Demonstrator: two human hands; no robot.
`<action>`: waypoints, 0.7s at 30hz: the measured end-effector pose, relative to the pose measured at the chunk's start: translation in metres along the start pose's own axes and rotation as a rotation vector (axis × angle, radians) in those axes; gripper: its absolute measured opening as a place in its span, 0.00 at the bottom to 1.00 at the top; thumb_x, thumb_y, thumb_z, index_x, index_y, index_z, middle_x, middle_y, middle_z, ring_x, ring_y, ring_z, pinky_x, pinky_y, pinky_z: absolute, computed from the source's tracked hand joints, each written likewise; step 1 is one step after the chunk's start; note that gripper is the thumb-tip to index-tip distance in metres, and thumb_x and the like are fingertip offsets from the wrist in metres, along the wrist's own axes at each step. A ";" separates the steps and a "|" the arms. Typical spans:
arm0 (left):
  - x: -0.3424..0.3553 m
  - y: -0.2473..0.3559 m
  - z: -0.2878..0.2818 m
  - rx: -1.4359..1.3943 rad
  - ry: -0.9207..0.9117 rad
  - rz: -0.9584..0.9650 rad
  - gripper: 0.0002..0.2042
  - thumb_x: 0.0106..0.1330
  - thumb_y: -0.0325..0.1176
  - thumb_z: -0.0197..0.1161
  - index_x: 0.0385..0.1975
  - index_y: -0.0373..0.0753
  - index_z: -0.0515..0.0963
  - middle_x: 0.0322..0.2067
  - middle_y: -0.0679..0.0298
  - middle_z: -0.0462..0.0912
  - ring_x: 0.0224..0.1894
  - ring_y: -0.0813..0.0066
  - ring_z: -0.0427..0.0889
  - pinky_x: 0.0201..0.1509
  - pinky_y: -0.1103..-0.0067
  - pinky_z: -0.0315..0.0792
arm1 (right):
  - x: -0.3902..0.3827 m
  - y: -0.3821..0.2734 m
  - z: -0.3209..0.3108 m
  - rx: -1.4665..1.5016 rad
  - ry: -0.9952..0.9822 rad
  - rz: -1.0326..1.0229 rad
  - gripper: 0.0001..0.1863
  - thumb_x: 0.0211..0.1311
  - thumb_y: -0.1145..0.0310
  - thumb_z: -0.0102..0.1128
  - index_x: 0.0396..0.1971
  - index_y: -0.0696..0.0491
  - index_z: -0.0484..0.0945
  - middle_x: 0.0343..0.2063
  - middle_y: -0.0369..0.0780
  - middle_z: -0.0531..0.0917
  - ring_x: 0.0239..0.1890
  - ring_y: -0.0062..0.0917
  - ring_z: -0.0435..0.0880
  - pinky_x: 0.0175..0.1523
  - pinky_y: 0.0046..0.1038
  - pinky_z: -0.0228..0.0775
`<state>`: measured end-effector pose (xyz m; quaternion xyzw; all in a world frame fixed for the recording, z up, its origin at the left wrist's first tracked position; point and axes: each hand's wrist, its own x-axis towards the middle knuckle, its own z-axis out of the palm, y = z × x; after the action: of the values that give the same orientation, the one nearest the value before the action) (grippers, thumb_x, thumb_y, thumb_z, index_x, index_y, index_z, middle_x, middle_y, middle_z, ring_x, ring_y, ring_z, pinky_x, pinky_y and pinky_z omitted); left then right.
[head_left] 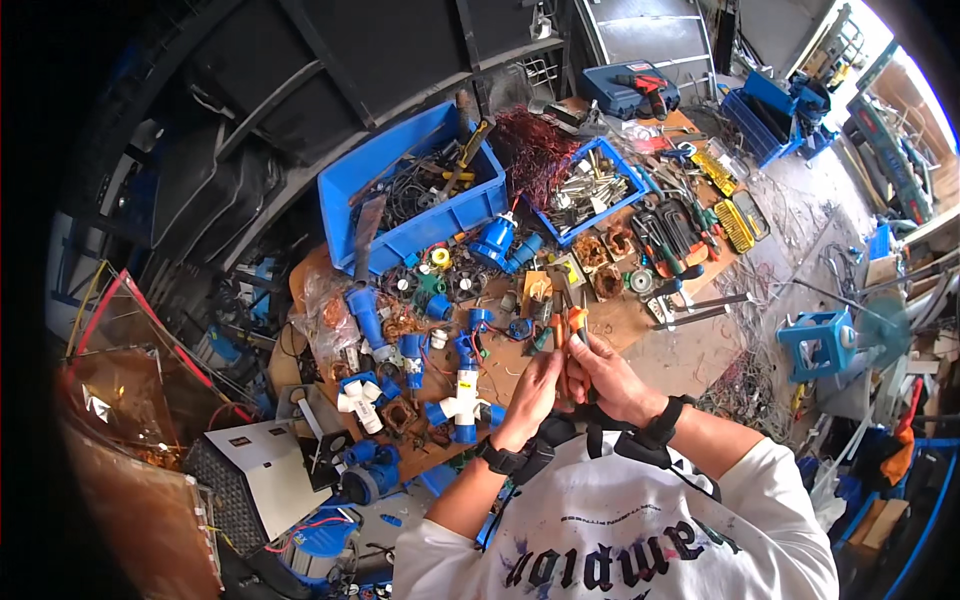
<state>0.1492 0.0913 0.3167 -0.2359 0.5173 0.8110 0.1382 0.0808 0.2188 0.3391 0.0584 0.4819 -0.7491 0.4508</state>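
Both hands meet in front of my chest, at the near edge of the workbench. Between them is a pair of orange-handled pliers (577, 319), its jaws pointing away from me. My left hand (534, 392) is closed round the left side of the handles. On the right side, my right hand (612, 382) grips with its thumb lying along the handle. Fingers cover much of the grips, and any small item between the palms is hidden. Just beyond the jaws lie copper-wound motor parts (592, 250). White-and-blue plug connectors (466, 392) stand left of my left hand.
A large blue bin (430, 222) of tools and cables stands at the back left. Behind centre is a smaller blue crate (558, 232) of metal pieces. Hex key sets (735, 225) and screwdrivers lie at the right. A blue stool (818, 342) stands on the floor right of the bench.
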 end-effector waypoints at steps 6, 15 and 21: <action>0.005 -0.010 0.011 0.064 0.096 0.102 0.18 0.77 0.48 0.41 0.35 0.37 0.66 0.17 0.63 0.75 0.14 0.77 0.76 0.15 0.83 0.72 | -0.007 0.004 0.008 -0.050 -0.017 -0.049 0.11 0.75 0.57 0.46 0.35 0.48 0.66 0.16 0.30 0.67 0.14 0.17 0.69 0.17 0.23 0.61; 0.000 -0.006 0.024 0.504 0.234 0.323 0.16 0.77 0.43 0.41 0.41 0.33 0.65 0.18 0.56 0.78 0.16 0.65 0.80 0.15 0.74 0.72 | -0.012 0.007 0.010 -0.091 -0.002 -0.119 0.09 0.76 0.60 0.43 0.40 0.49 0.67 0.13 0.28 0.64 0.10 0.13 0.60 0.13 0.19 0.54; -0.006 -0.005 0.023 0.728 0.255 0.528 0.16 0.76 0.41 0.43 0.41 0.30 0.63 0.18 0.46 0.79 0.22 0.47 0.82 0.20 0.62 0.76 | -0.018 -0.002 0.019 -0.142 0.020 -0.093 0.09 0.76 0.60 0.43 0.40 0.49 0.67 0.13 0.28 0.65 0.09 0.12 0.57 0.12 0.20 0.49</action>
<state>0.1509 0.1140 0.3239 -0.1301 0.8235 0.5486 -0.0638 0.0968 0.2156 0.3601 0.0113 0.5405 -0.7326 0.4136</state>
